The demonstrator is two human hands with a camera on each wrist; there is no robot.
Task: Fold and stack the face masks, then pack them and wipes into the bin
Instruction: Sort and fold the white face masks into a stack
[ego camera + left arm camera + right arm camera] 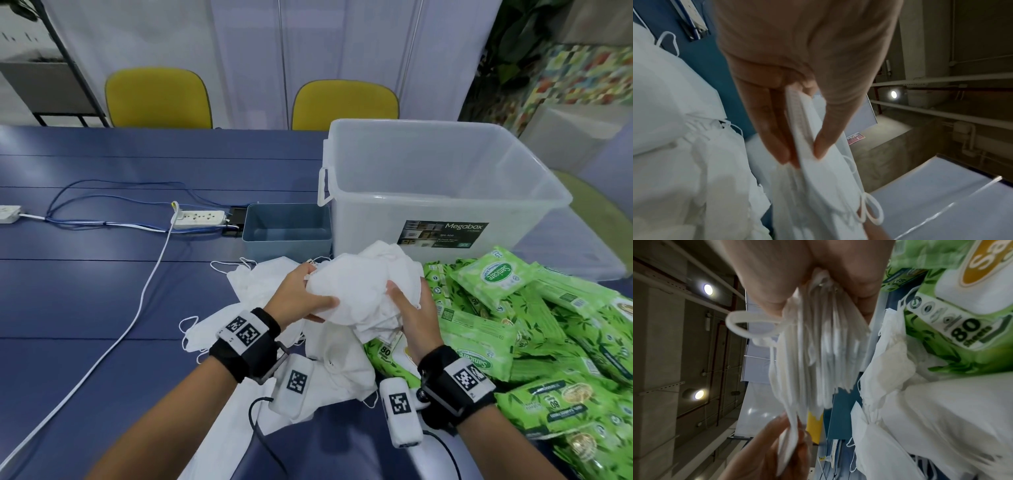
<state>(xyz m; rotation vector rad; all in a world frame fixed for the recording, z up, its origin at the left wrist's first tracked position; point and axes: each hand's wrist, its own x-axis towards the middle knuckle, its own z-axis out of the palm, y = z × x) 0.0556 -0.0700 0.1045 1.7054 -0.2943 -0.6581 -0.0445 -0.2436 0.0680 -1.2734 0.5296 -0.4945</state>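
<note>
- Masks: stack held above bench, pinched by left hand fingers and gripped by right hand.
- Wipes: right of fingers.
- Bin: beyond fingers.

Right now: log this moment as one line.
left hand: gripping mask stack | right hand: gripping same stack | clear bin: empty | wipes: on table
</note>
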